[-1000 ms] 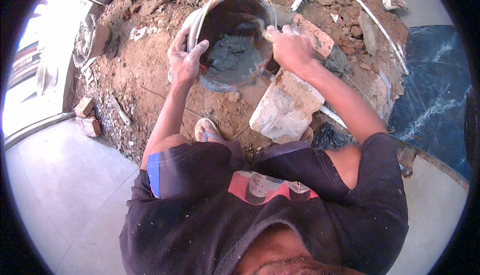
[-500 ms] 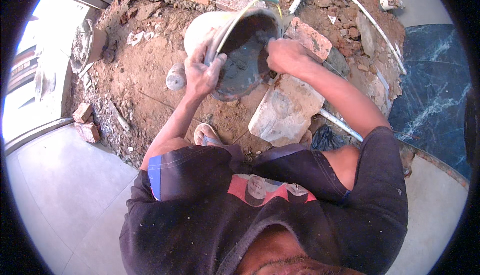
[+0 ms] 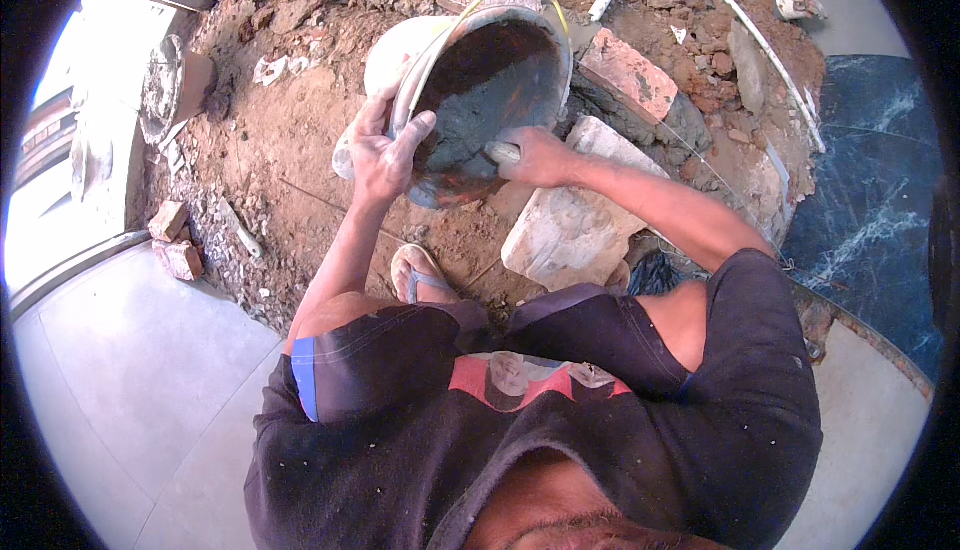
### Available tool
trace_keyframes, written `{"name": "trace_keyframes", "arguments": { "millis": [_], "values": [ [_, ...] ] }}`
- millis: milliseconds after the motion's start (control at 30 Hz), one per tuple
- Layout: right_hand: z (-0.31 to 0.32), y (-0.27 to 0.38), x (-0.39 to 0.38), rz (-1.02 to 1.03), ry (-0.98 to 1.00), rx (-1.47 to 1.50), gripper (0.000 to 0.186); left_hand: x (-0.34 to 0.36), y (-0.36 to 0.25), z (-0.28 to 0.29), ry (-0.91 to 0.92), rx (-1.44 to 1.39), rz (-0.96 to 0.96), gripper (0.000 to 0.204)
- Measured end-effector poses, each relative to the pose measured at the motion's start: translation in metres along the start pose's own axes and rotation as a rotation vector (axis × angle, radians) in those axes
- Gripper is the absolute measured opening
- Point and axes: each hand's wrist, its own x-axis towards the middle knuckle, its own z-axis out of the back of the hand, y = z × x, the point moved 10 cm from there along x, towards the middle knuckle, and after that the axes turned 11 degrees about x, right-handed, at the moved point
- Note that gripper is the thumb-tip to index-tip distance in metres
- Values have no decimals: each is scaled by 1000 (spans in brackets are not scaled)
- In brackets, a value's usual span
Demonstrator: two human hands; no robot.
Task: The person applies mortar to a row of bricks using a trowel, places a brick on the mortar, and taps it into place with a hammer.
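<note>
Bucket: round rim tilted toward person, above crumbly soil; bare ground left, rough pale block crowding lower right. Left hand: grip clamped on rim. Right hand: grip curled tight round pale handle. Inside: wet grey mix.

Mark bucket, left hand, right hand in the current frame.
Bucket (image 3: 505, 55): head view, bare inner wall.
Left hand (image 3: 384, 157): head view, back of the hand.
Right hand (image 3: 537, 157): head view, back of the hand.

Bricks on brown dirt
</note>
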Motion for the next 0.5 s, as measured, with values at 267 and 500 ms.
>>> {"name": "trace_keyframes", "arguments": {
  "millis": [267,500],
  "values": [
    [23,29,-27,-1,103,179,33,15,11,24,-111,-123,77,42],
    [111,48,-121,224,-34,-86,35,18,-4,35,-162,-157,69,46]
  ]
}}
